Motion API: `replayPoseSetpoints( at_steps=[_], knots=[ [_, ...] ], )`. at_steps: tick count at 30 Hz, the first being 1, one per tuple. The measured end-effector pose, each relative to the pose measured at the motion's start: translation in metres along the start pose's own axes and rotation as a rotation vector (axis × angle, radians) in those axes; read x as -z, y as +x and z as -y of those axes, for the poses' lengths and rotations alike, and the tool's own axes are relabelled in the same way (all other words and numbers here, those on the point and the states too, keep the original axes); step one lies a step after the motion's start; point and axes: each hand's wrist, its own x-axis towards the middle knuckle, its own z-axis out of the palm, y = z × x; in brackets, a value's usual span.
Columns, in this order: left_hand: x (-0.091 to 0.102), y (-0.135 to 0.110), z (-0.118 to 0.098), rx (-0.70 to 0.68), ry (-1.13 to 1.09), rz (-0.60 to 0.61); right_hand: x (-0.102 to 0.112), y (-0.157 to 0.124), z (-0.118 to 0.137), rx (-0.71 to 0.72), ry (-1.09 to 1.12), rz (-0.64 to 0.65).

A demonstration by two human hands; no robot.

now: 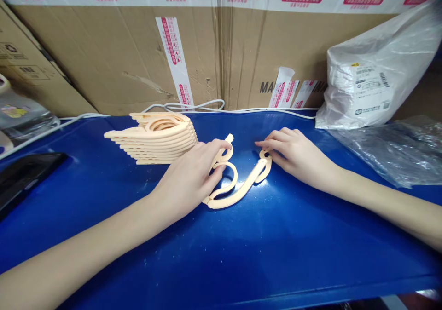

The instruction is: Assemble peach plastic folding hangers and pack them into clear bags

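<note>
A cream-coloured, curved, jointed piece (226, 203), apparently plastic and resembling a folding hanger, lies on the blue table between my hands. My left hand (195, 172) pinches its left part, where the looped sections are, with thumb and index finger. At the other end, my right hand (292, 153) has its thumb and fingers around the small hooked tip (265, 163); the fingers partly cover it. Behind my left hand stands a neat stack of cream pieces (155, 137), alike in colour and laid one on another.
Cardboard boxes (120, 57) wall off the back of the blue table (221, 259). A white cable (241, 111) runs along them. A labelled plastic bag (369, 80) and clear film (397, 149) lie right. Left are a black phone-like object (31, 176) and a transparent container (24, 112).
</note>
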Motion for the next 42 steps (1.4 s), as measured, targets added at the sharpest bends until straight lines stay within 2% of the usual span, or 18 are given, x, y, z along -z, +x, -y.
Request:
replayPoseSetpoints(
  at_steps=[4, 8, 10, 13, 15, 18, 22, 26, 29, 33, 36, 39, 42],
  knots=[
    [0.003, 0.003, 0.002, -0.073, 0.161, -0.062, 0.0, 0.002, -0.01, 0.018, 0.19, -0.004],
    [0.003, 0.004, 0.006, -0.189, 0.315, -0.126, 0.004, 0.002, -0.005, 0.044, 0.404, 0.023],
    [0.002, 0.003, 0.007, -0.213, 0.301, -0.112, 0.006, 0.001, 0.0, -0.007, 0.351, -0.005],
    [0.0, 0.002, 0.009, -0.191, 0.27, -0.085, 0.008, -0.001, 0.009, -0.084, 0.088, -0.059],
    [0.0, 0.001, 0.011, -0.204, 0.287, -0.08, 0.009, -0.002, 0.014, -0.09, -0.076, -0.048],
    [0.0, 0.001, 0.014, -0.297, 0.332, -0.056, 0.007, -0.003, 0.016, -0.045, -0.176, 0.001],
    [0.001, 0.003, 0.015, -0.358, 0.361, -0.016, 0.002, -0.002, 0.012, 0.105, -0.102, 0.018],
    [0.001, 0.003, 0.017, -0.325, 0.323, 0.022, 0.0, -0.001, 0.007, 0.147, 0.03, 0.001],
    [0.001, 0.003, 0.018, -0.241, 0.234, 0.06, 0.0, 0.0, 0.007, 0.143, 0.115, -0.011],
    [0.001, 0.003, 0.018, -0.128, 0.078, 0.071, 0.003, -0.001, 0.013, 0.196, 0.139, 0.012],
    [-0.001, 0.003, 0.017, -0.115, 0.045, 0.098, 0.005, -0.001, 0.019, 0.239, 0.136, 0.0],
    [-0.004, 0.001, 0.017, -0.105, 0.076, 0.105, 0.005, -0.002, 0.021, 0.213, 0.108, -0.026],
    [-0.006, -0.001, 0.015, -0.099, 0.137, 0.028, 0.003, -0.001, 0.018, 0.137, 0.074, -0.039]
  ],
)
